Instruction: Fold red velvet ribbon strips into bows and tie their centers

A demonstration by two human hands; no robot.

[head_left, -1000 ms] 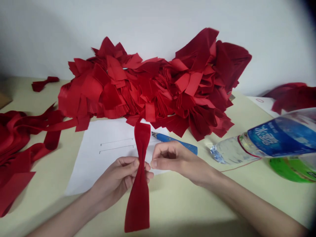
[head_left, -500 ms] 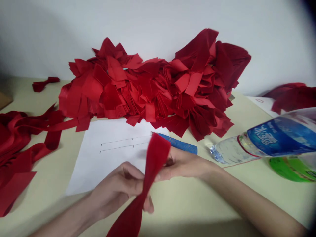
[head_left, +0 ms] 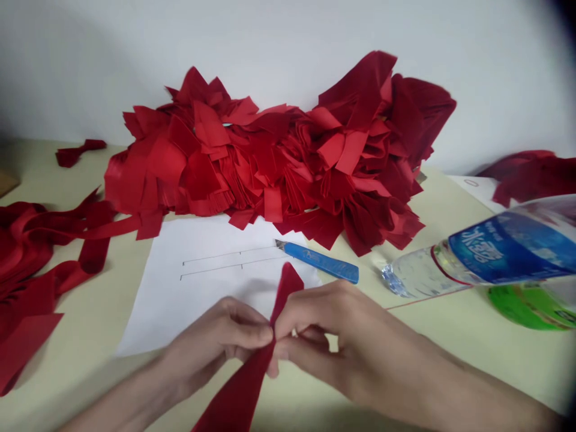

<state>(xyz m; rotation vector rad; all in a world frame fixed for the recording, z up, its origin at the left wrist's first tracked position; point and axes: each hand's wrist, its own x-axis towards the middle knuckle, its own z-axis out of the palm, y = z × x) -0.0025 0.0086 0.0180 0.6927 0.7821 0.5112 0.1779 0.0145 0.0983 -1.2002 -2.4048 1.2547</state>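
A red ribbon (head_left: 240, 384) runs from the bottom edge of the view up between my two hands, narrowed where the fingers pinch it. My left hand (head_left: 229, 330) grips it from the left, thumb laid across it. From the right, my right hand (head_left: 317, 327) pinches the same narrow spot with thumb and forefinger. The ribbon's short upper end (head_left: 288, 285) sticks up above the fingers. Behind the hands, a white paper sheet (head_left: 153, 300) with ruled, ticked lines lies on the table. A blue utility knife (head_left: 321, 262) rests partly on it, blade tip showing at the left.
A large heap of folded red ribbon pieces (head_left: 270, 162) stands against the wall. Long loose ribbon (head_left: 27, 240) lies at the left, with a small tied piece (head_left: 81, 152) behind. At the right lie a water bottle (head_left: 486, 249), a green-labelled item (head_left: 526, 309) and more red cloth (head_left: 531, 174).
My right hand has come round to the near side of the ribbon and now pinches its middle beside my left fingers. The upper end has turned and dropped lower, uncovering the knife.
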